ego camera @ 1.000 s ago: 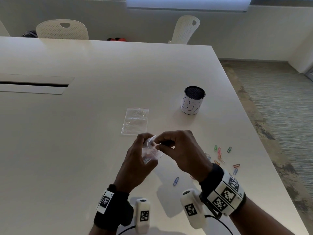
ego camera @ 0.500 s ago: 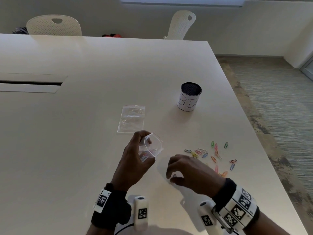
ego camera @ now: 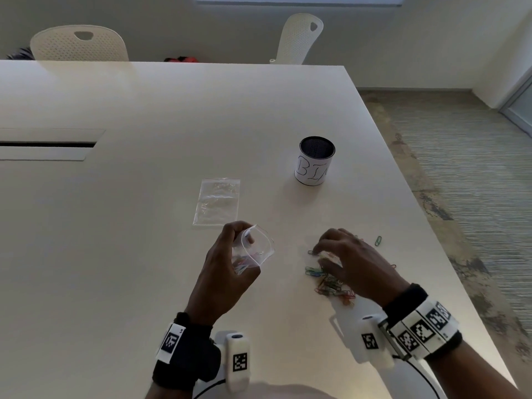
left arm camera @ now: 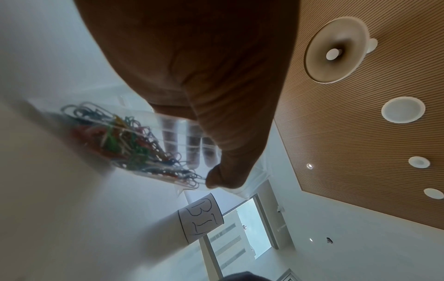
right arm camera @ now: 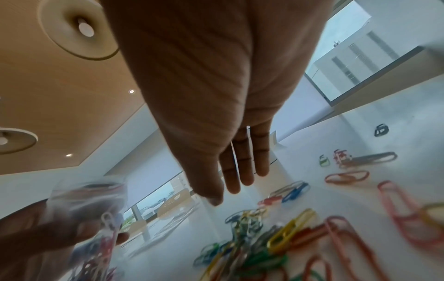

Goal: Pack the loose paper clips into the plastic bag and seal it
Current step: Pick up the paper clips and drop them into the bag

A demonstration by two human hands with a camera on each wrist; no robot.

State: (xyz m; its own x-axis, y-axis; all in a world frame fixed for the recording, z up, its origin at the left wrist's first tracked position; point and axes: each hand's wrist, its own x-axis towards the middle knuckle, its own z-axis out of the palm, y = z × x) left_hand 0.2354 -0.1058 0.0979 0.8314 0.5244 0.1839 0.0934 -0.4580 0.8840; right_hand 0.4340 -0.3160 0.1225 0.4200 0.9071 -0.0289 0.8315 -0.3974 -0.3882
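Observation:
My left hand (ego camera: 230, 254) holds a small clear plastic bag (ego camera: 259, 250) just above the table, its mouth held open toward the right. Several coloured paper clips (left arm camera: 125, 144) lie inside it. My right hand (ego camera: 342, 254) is spread, palm down, over a heap of loose coloured clips (ego camera: 328, 282) on the table to the right of the bag. In the right wrist view its fingers (right arm camera: 240, 167) are straight and hold nothing, with the loose clips (right arm camera: 276, 243) below them. One green clip (ego camera: 378, 241) lies apart, further right.
A second clear bag (ego camera: 217, 201) lies flat on the white table (ego camera: 115, 254) beyond my left hand. A dark mesh cup with a white paper label (ego camera: 315, 162) stands further back right. The table's right edge (ego camera: 449, 269) runs close past the clips.
My right hand left the bag's mouth and moved down and right onto the loose clips, which now lie bunched closer together. The left hand kept the bag open.

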